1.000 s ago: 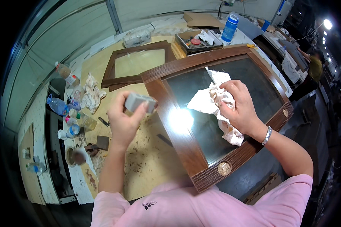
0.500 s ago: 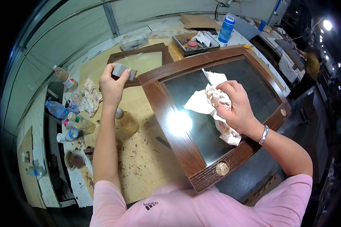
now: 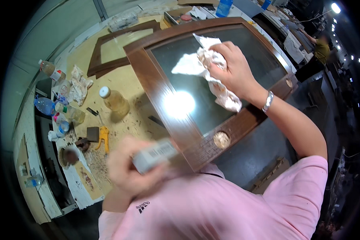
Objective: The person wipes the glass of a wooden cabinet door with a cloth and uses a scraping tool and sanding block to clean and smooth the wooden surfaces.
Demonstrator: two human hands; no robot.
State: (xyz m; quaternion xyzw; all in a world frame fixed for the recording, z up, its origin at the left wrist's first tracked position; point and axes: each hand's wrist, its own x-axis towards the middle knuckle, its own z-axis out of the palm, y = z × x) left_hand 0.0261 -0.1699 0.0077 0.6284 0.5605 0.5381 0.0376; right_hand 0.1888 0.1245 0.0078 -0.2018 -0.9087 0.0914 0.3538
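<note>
A brown wooden cabinet door (image 3: 151,91) with a dark glass pane (image 3: 257,51) lies tilted across the front of the table. My right hand (image 3: 235,71) is closed round a crumpled white cloth (image 3: 188,64) over the glass. Low in front of my chest, my left hand (image 3: 126,166) grips a grey sanding block (image 3: 155,155), both smeared by motion. The block is beside the door's near left corner; whether they touch, I cannot tell. Along the near rail, a round pale recess (image 3: 222,140) shows in the wood.
A capped bottle of yellowish liquid (image 3: 117,103) stands left of the door. Near it lie a yellow tool (image 3: 103,139) and a dark block (image 3: 93,134). Several bottles and a rag (image 3: 80,86) line the left edge. Another frame (image 3: 95,60) lies behind. Someone (image 3: 321,50) works at far right.
My left hand has swung down toward my chest with the sanding block. The view has shifted, so the table's things sit higher and further left. My right hand still holds the cloth over the glass.
</note>
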